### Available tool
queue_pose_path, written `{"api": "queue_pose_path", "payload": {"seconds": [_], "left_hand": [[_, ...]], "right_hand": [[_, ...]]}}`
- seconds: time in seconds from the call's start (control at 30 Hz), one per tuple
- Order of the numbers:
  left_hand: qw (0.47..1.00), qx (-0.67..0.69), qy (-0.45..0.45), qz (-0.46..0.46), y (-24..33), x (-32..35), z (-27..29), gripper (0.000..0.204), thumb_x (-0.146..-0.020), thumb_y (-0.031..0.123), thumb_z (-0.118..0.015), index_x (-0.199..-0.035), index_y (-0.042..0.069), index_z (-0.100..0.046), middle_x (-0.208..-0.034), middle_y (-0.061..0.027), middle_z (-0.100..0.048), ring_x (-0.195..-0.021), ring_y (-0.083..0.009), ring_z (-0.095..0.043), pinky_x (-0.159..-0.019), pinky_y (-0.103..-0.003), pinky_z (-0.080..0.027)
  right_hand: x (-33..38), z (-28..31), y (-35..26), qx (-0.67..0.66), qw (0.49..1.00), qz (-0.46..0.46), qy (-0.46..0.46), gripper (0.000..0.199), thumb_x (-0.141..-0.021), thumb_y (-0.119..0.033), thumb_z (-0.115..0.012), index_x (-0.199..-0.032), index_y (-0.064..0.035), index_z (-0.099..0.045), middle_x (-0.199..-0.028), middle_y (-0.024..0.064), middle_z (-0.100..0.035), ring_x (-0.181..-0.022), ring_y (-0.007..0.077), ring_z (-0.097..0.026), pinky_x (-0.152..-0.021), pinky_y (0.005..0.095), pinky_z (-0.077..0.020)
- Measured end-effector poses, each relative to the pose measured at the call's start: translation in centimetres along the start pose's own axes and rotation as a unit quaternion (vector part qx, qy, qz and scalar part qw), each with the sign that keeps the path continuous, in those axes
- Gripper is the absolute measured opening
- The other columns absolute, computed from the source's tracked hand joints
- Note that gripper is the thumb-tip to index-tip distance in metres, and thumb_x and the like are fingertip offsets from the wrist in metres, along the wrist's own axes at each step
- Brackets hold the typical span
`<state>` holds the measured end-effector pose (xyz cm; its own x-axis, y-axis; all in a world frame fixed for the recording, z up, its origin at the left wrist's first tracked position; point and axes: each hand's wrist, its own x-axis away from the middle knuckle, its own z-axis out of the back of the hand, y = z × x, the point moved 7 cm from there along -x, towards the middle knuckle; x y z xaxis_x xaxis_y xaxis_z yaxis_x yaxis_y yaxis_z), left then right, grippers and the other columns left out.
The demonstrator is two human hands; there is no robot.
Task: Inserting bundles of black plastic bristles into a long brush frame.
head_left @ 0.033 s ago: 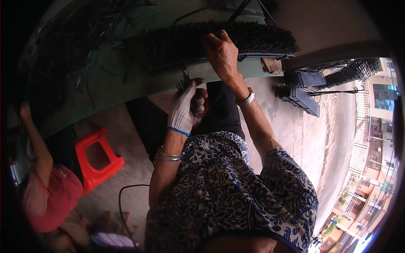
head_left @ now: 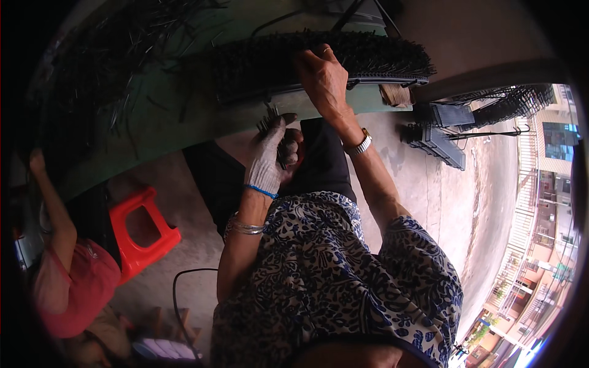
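My left hand point(head_left: 275, 150), in a pale knit glove with dark fingers, is closed at the near table edge. A bunch of thin dark strips point(head_left: 269, 118) sticks up out of its curled fingers. My right hand point(head_left: 325, 83) is bare, with a ring and a wristwatch, and reaches over a long black rack point(head_left: 386, 58) densely filled with upright dark bristle-like pieces. Its fingers are drawn together against the rack's near side. The fingertips are lost in the dark, so whatever they pinch cannot be made out.
Loose dark strips point(head_left: 132, 61) lie heaped on the green table point(head_left: 153, 132) at the left. Folded brown material point(head_left: 396, 95) sits by the rack's right end. More racks point(head_left: 438, 144) stand at the right. A red stool point(head_left: 144, 236) and a person in pink point(head_left: 83, 282) are at the left.
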<state>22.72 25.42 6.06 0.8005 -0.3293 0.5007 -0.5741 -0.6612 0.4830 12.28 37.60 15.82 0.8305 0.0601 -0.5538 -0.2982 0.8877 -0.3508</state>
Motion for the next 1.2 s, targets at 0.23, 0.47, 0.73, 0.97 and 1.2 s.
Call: {"api": "queue_pose_path", "payload": {"seconds": [0.23,0.47,0.73,0.97,1.2], "left_hand": [[1.0,0.017,-0.007,0.013,-0.4,-0.1,-0.3,0.028,-0.098,0.025,-0.052,-0.112,0.003,-0.061,-0.079,-0.0115,-0.068,-0.05,-0.0066,-0.051,-0.039,-0.019,-0.034],[1.0,0.011,0.012,0.013,-0.1,0.1,-0.6,0.024,-0.096,0.021,-0.056,-0.11,0.002,-0.061,-0.084,-0.0167,-0.069,-0.049,-0.0069,-0.051,-0.039,-0.018,-0.035],[0.995,-0.092,0.007,-0.033,0.6,0.7,-1.3,0.023,-0.095,0.021,-0.057,-0.107,0.002,-0.062,-0.085,-0.0145,-0.07,-0.05,-0.0067,-0.052,-0.039,-0.017,-0.035],[0.998,0.015,0.068,-0.006,0.7,0.7,-0.7,0.028,-0.096,0.027,-0.056,-0.109,0.003,-0.063,-0.089,-0.0132,-0.07,-0.053,-0.0122,-0.059,-0.045,-0.021,-0.046],[0.999,0.038,0.032,0.001,-0.3,-1.2,0.2,0.027,-0.097,0.025,-0.053,-0.115,0.005,-0.058,-0.093,-0.0144,-0.069,-0.072,-0.0215,-0.068,-0.06,-0.033,-0.058]], "right_hand": [[1.3,-0.5,-0.2,0.057,0.997,0.058,0.021,0.027,-0.084,-0.017,-0.065,-0.111,-0.0217,-0.068,-0.093,0.0122,-0.058,-0.079,0.0284,-0.061,-0.064,0.0374,-0.0503],[2.0,2.3,-0.8,-0.078,0.996,-0.049,-0.002,0.032,-0.083,-0.028,-0.07,-0.111,-0.0119,-0.068,-0.097,0.0112,-0.06,-0.084,0.0276,-0.064,-0.069,0.0364,-0.0514],[4.3,0.6,-2.4,-0.352,0.848,-0.122,-0.376,0.017,-0.088,-0.014,-0.063,-0.094,0.0019,-0.065,-0.086,0.0106,-0.065,-0.074,0.0174,-0.065,-0.062,0.0279,-0.0507],[2.5,2.1,-0.5,-0.382,0.897,-0.12,-0.19,0.007,-0.089,-0.005,-0.058,-0.089,0.0015,-0.06,-0.076,0.0078,-0.066,-0.066,0.0137,-0.065,-0.059,0.0254,-0.0497],[0.5,2.6,-0.5,-0.164,0.982,-0.003,0.092,0.006,-0.091,-0.006,-0.058,-0.091,0.0,-0.056,-0.069,0.0067,-0.064,-0.064,0.0131,-0.066,-0.057,0.026,-0.0498]]}}
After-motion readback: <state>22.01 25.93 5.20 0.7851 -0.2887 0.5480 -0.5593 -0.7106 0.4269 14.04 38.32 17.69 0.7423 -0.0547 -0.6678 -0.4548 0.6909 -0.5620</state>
